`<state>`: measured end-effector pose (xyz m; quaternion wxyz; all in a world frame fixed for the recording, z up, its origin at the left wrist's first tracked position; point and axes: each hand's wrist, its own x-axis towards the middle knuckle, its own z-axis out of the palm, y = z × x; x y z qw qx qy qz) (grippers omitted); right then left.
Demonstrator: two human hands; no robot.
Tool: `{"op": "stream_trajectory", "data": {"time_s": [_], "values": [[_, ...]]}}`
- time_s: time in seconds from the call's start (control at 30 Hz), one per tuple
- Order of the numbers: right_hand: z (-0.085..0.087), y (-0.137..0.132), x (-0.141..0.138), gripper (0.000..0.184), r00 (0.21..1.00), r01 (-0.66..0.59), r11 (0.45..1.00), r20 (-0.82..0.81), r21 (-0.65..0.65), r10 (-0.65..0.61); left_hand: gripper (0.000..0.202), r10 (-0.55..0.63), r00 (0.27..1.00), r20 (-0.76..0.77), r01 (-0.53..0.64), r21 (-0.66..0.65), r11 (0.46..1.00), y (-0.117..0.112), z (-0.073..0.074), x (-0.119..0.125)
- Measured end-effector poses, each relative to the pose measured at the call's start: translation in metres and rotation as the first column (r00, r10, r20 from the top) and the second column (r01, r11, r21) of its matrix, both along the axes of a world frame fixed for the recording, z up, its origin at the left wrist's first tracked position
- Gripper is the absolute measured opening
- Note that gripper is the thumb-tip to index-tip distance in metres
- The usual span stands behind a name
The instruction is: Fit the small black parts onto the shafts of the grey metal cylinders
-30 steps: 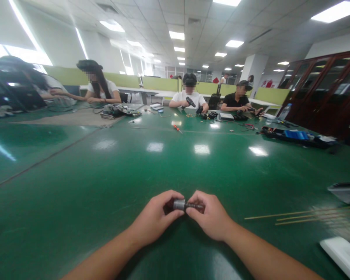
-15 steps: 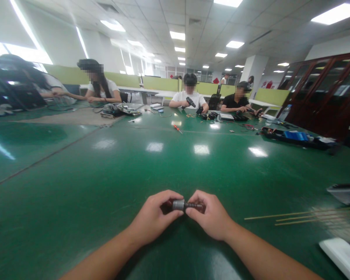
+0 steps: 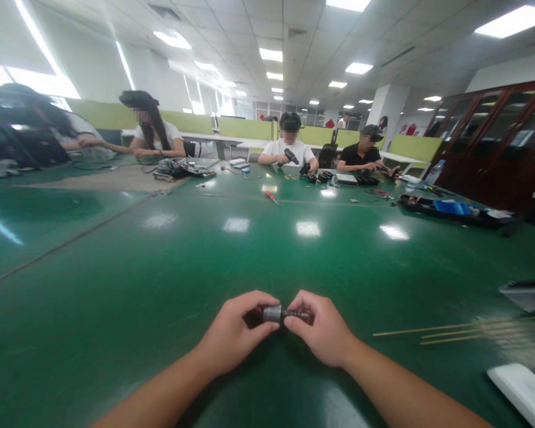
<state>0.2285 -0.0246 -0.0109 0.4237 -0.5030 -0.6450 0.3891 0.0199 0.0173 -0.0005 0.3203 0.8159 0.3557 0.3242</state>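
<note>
A small metal part (image 3: 272, 314), a silver-grey cylinder with a dark stepped shaft, lies level between my two hands low in the middle of the view. My left hand (image 3: 236, 330) curls around its cylinder end, thumb below and fingers above. At the other end, my right hand (image 3: 323, 327) pinches the shaft between thumb and fingers. The part's far left end is hidden in the left palm's shadow, and the right fingers cover some of the shaft. What kind of part it is, I cannot make out.
Thin sticks (image 3: 468, 331) and a white case (image 3: 524, 395) lie to the right. Farther off on the green table (image 3: 182, 255) are a screwdriver (image 3: 271, 197) and a black tray (image 3: 455, 211) with blue contents. Several people sit opposite, one holding a power drill (image 3: 290, 156).
My hands and the metal part stay almost in the same place, with only a tiny shift of the left hand and cylinder.
</note>
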Motion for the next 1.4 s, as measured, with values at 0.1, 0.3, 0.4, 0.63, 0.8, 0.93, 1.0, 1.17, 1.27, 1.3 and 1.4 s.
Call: {"op": "stream_trajectory", "data": {"time_s": [0.1,0.3,0.4,0.63,0.8,0.93,1.0,1.17,1.27,1.3,1.4], "values": [[0.0012,0.0,0.0001,0.007,1.0,-0.002,1.0,-0.001,0.004,0.002,0.022,-0.001,1.0,0.01,0.0,0.036,0.999,-0.0006,0.0008,0.0],[0.0018,-0.0004,0.0001,0.008,1.0,-0.004,1.0,-0.009,0.014,0.005,0.023,0.013,1.0,0.019,-0.014,0.062,0.998,-0.0013,0.0008,0.0008],[0.0009,-0.0007,0.0001,0.007,1.0,-0.002,1.0,0.0,0.016,0.002,0.023,0.016,1.0,0.026,-0.018,0.072,0.997,-0.0012,0.0009,0.0005],[0.0008,0.0007,-0.0001,0.007,1.0,0.002,1.0,-0.002,0.025,-0.002,0.023,0.006,0.999,0.033,-0.009,0.087,0.996,-0.0008,0.0004,-0.0012],[0.0018,0.0002,0.0004,0.007,1.0,-0.006,1.0,0.005,0.027,0.006,0.024,0.021,0.999,0.032,-0.023,0.084,0.996,-0.001,0.0006,0.0],[0.0018,-0.0001,0.0005,0.007,1.0,-0.005,1.0,0.007,0.028,0.005,0.024,0.024,0.999,0.026,-0.027,0.089,0.996,-0.0013,0.0022,0.0002],[0.0018,0.0,0.0003,0.007,1.0,-0.009,1.0,0.003,0.027,0.009,0.024,0.025,0.999,0.026,-0.027,0.092,0.995,-0.0013,0.0025,-0.0001],[0.0021,0.0003,0.0002,0.006,1.0,-0.004,1.0,0.002,0.026,0.004,0.024,0.031,0.999,0.025,-0.033,0.094,0.995,-0.0013,0.0022,-0.0001],[0.0026,0.0002,0.0003,0.007,1.0,-0.005,1.0,0.0,0.02,0.005,0.023,0.03,0.999,0.027,-0.033,0.097,0.995,-0.0014,0.0026,0.0003],[0.0027,0.0001,0.0003,0.007,1.0,-0.005,1.0,0.002,0.017,0.005,0.023,0.03,0.999,0.029,-0.032,0.1,0.994,-0.0014,0.0028,0.0004],[0.0025,0.0003,0.0001,0.007,1.0,-0.003,1.0,0.001,0.012,0.003,0.023,0.031,0.999,0.033,-0.034,0.103,0.994,-0.0016,0.0033,0.0003]]}}
